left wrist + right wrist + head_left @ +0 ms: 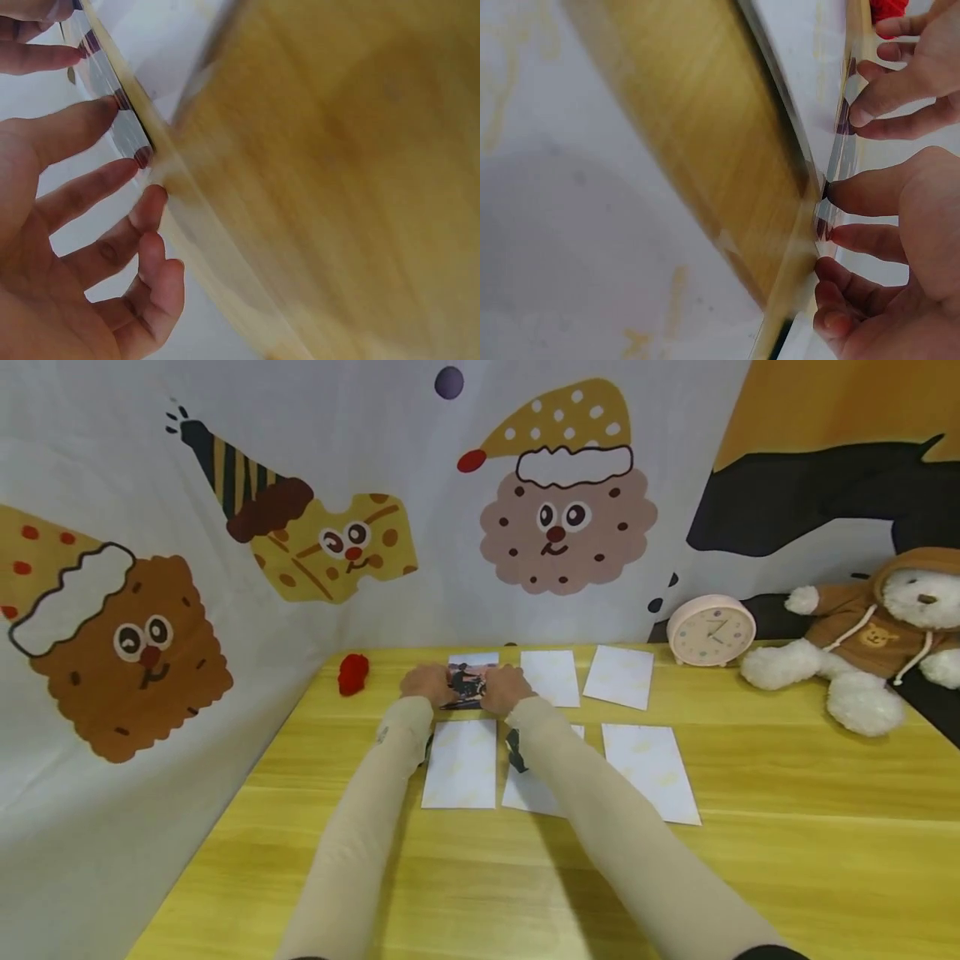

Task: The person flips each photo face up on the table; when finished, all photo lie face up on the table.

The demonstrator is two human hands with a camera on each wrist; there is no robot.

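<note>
At the back left of the table, both hands hold a picture card (468,683) by its two sides. It shows dark figures on a pinkish sky. My left hand (427,683) has the card's left side between thumb and index finger, the other fingers curling loosely below. On the opposite side, my right hand (507,689) pinches it the same way. From the left wrist, the card (112,86) appears nearly edge-on, raised off the wood along the near edge. The right wrist view also catches the left hand (919,82) beyond the card.
Blank-faced white cards lie around: one (550,678) and another (619,677) behind, others (461,766) (651,772) in front, one card (532,789) partly under the right arm. A red fuzzy object (352,674) sits left. A clock (711,631) and teddy bear (870,635) stand right.
</note>
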